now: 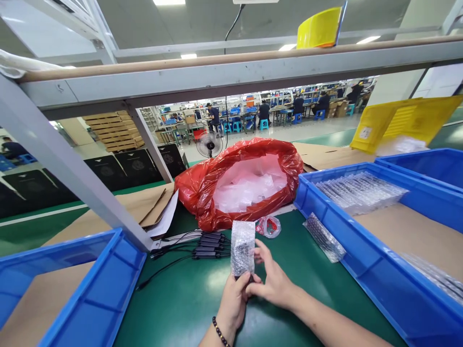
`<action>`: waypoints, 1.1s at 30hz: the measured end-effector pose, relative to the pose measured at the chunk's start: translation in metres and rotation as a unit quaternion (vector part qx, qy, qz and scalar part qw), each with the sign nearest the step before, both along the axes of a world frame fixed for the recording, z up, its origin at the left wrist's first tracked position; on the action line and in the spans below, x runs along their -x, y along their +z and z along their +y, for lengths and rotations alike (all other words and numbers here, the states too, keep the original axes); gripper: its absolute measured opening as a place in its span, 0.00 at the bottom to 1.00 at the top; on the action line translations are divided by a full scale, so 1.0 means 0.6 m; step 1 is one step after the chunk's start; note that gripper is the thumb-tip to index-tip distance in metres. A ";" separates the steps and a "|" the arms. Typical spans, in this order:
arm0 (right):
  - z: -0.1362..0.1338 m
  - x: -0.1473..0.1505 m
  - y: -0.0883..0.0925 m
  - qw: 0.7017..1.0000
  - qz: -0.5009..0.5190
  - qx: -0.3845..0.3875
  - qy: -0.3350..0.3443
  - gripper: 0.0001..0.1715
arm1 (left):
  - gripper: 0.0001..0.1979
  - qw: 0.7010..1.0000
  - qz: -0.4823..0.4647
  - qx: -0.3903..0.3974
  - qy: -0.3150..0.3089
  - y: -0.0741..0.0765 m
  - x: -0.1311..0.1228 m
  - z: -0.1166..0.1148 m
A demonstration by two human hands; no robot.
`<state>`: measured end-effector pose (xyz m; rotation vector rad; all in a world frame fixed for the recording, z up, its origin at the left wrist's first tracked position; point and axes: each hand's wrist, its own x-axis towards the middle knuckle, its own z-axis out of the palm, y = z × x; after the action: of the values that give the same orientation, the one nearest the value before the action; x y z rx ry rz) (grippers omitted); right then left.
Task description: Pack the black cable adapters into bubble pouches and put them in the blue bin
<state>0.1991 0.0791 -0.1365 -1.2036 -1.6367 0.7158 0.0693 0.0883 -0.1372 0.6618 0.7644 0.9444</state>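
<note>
My left hand (237, 299) is closed around the lower end of a clear bubble-wrap pouch (243, 246), which stands upright above the green tabletop. Something dark shows inside the pouch and at its lower end, mostly hidden by the fingers. On the pouch's right side is my right hand (273, 284), its thumb and fingers apart. Its fingertips are close to the pouch edge, and I cannot tell whether they touch it. Left of the pouch lie several dark cabled devices (211, 246) in a stack. A filled bubble-wrap pouch (324, 237) leans against the blue bin at right.
A red plastic bag (195, 193) of clear pouches stands behind my hands. Blue bins flank me, one at left (90, 299) and one at right (347, 241) with rows of wrapped pieces. A small clear bag (269, 226) lies near the red bag. A metal rail (231, 79) crosses overhead.
</note>
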 end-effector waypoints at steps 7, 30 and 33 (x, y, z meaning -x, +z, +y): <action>-0.008 0.020 -0.017 0.980 -0.131 -0.153 0.012 0.33 | 0.11 0.996 -0.070 0.045 -0.018 -0.002 -0.002 -0.007; 0.006 0.003 -0.021 0.998 -0.049 0.011 0.043 0.36 | 0.09 0.980 -0.156 0.074 0.096 -0.007 0.001 0.015; 0.008 0.005 -0.020 0.998 -0.057 -0.010 -0.016 0.32 | 0.09 0.983 -0.137 0.080 0.090 -0.006 0.000 0.012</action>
<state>0.1962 0.0841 -0.1484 -1.2738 -1.7100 0.6197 0.0695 0.0952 -0.1409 0.3153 0.6525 1.0995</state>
